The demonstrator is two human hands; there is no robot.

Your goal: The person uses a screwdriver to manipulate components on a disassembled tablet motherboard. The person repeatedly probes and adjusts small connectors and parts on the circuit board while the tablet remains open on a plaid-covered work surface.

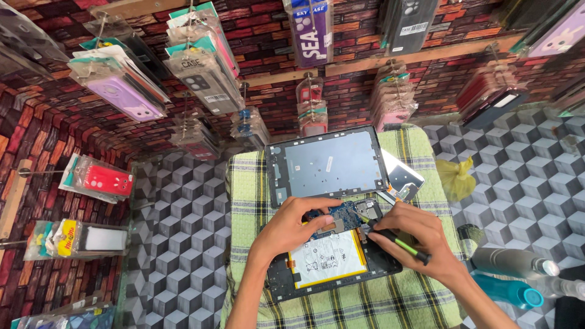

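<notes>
1. Your left hand sits at the centre of the frame, fingers curled and pressed down on the blue circuit board of the opened tablet; it steadies the board rather than closing around anything.
2. Your right hand, right of centre, is clamped on a dark screwdriver with a green band, its tip pointing left onto the board's right end.
3. The opened tablet lies in the lower middle of the frame on a green checked cloth, with its white and yellow battery below the board.
4. Just above your hands, the detached back panel lies flat with its grey inside facing up.
5. A shiny screen piece lies at the panel's right edge.
6. A yellow plastic bag sits to the right on the cube-patterned surface.
7. In the lower right, a grey bottle and a teal bottle lie on their sides.
8. Packaged phone cases hang across the brick-patterned wall along the top of the frame.
</notes>
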